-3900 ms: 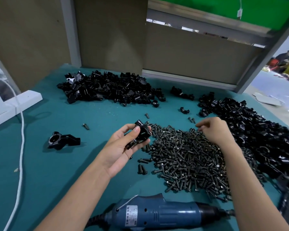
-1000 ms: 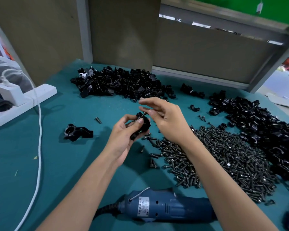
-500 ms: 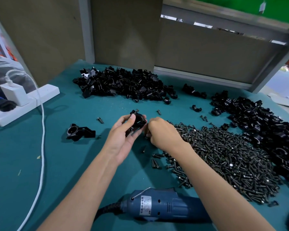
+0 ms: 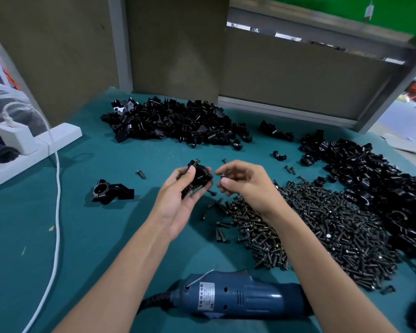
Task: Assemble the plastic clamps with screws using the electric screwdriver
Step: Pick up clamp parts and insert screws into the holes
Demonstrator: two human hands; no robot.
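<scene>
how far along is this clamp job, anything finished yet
Done: a lone clamp on the mat looks assembled. In hand: the left hand grips a clamp with one screw standing in its top; the right hand pinches a second screw beside it. Left: driving them with the electric screwdriver, lying untouched in front, then the large piles of clamp parts and the screw heap.

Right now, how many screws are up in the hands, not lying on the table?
2. One screw stands in the top of the clamp held by the left hand; the other screw is pinched by the right hand. More may be hidden behind fingers.
</scene>
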